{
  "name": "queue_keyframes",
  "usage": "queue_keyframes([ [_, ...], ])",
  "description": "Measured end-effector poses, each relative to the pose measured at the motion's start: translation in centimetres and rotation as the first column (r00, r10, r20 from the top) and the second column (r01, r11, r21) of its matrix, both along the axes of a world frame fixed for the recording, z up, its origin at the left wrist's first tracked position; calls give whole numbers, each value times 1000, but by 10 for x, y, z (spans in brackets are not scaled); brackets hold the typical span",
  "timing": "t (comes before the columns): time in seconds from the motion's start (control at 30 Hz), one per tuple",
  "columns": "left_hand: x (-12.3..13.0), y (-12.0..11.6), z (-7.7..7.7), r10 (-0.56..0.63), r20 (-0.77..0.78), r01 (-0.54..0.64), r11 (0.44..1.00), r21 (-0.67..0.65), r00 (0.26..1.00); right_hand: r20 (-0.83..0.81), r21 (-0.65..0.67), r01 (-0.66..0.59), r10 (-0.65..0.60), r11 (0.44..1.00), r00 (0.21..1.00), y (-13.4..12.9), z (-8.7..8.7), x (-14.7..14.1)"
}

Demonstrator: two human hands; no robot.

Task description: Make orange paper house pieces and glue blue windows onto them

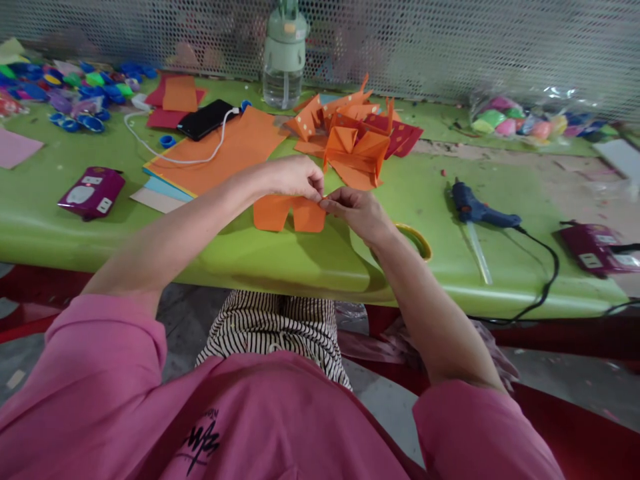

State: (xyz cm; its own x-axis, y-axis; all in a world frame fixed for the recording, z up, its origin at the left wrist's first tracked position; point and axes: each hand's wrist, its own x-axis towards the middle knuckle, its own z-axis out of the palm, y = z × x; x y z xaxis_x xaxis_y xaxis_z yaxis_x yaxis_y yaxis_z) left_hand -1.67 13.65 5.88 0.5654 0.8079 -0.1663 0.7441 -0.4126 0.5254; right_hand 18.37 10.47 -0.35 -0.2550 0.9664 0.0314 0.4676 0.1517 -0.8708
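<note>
An orange paper cutout (270, 215) with a notch in its lower edge is held low over the green table, near its front edge. My left hand (300, 179) pinches its upper edge, fingers closed and pointing down. At its right corner, my right hand (357, 208) grips the paper between thumb and forefinger. The fingertips of both hands nearly meet there. Partly behind my right wrist lies a yellow ring-shaped thing (419, 240), perhaps scissor handles or a tape roll. Just beyond my hands stand folded orange paper pieces (357, 150), some with dots.
Left of my hands are orange sheets (225, 150), a black phone (207, 120) with a white cable and a purple power socket (93, 192). A bottle (284, 60) stands at the back. Rightward lie a blue glue gun (480, 207), another purple socket (595, 247) and bagged colourful pieces (530, 120).
</note>
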Motion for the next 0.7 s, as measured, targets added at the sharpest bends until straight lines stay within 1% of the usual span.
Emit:
queue_keyframes([
  [0.17,4,-2,2,-28,-42,30,998,49,999,-48,29,-8,9,1000,999,0,-2,0],
  [0.27,5,-4,3,-37,-58,41,997,60,998,-72,49,-12,16,999,997,-3,0,0],
  [0.33,4,-4,3,-27,-46,29,998,50,999,-53,27,-24,25,999,998,-6,4,1],
  [0.43,0,-2,1,8,-6,-8,1000,16,1000,-30,-42,-35,34,998,999,-12,12,5],
  [0.5,-1,-1,-2,30,29,-30,1000,-7,999,13,-61,-58,58,997,998,-15,16,7],
  [0.6,-2,1,-5,36,74,-33,999,-41,997,129,-27,-77,80,997,988,-18,15,8],
  [0.7,-2,1,-6,34,98,-30,999,-43,995,165,6,-64,62,998,984,-18,12,7],
])
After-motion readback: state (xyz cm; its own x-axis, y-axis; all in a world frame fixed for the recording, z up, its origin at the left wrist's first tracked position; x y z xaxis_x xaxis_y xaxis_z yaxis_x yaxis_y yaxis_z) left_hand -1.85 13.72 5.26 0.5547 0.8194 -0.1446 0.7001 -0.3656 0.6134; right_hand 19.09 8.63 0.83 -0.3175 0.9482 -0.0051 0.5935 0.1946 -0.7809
